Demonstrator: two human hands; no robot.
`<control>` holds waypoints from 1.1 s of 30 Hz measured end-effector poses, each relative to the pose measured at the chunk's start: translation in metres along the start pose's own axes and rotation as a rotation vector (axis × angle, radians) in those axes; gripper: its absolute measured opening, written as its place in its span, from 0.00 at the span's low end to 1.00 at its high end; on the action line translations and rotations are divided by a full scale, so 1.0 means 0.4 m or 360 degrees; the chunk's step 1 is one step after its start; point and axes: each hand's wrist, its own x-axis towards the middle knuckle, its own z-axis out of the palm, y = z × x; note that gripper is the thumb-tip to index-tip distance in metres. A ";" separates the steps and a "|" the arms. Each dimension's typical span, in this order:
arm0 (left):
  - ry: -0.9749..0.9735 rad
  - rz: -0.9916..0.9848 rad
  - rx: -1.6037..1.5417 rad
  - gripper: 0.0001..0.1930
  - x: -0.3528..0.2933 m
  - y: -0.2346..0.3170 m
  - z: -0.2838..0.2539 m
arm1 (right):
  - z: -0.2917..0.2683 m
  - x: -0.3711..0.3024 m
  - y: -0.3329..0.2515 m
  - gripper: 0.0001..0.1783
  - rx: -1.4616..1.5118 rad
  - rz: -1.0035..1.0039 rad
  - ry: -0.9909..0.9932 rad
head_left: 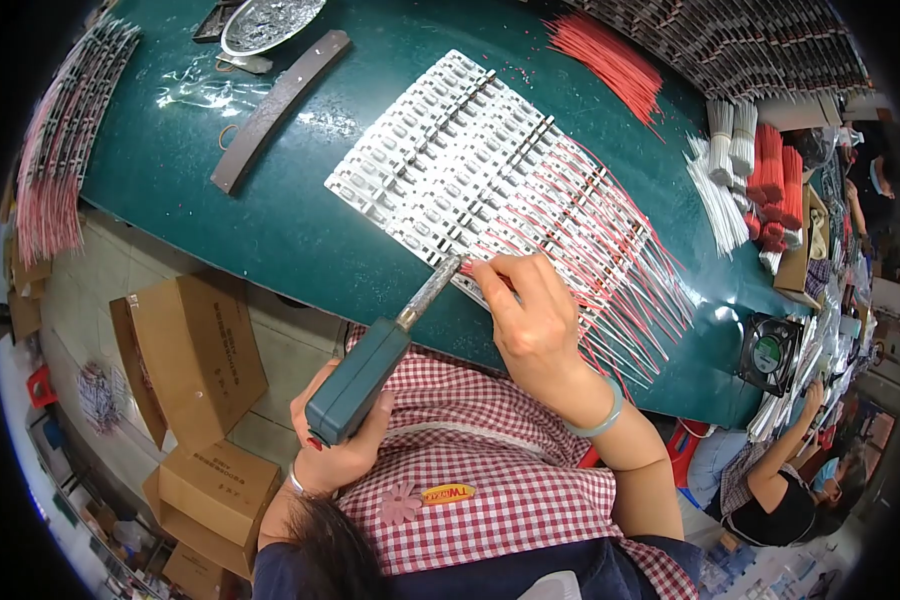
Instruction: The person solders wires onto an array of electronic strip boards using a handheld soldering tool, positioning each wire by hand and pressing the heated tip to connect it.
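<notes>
My left hand (332,456) is wrapped round a dark green soldering gun (358,382). Its metal barrel points up and away, with the tip at the near edge of a white circuit board panel (410,160). Pinched together just right of that tip are the fingers of my right hand (538,320); a bit of red wire (469,267) shows at them. Rows of small parts cover the panel. Many red and white wires (638,300) are attached along its right part and trail off to the right. The exact contact under the tip is too small to make out.
The panel lies on a green table (210,225). Beyond it are a curved brown bar (282,112), a metal dish (270,25) and loose red wires (610,62). Bundled wires (720,140) and a fan (770,352) sit rightward. Cardboard boxes (205,360) stand below left; another person (770,490) sits right.
</notes>
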 end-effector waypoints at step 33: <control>0.0143 -0.0406 -0.0584 0.19 -0.036 -0.091 -0.112 | 0.094 0.131 -0.043 0.18 0.0065 -0.0194 -0.0063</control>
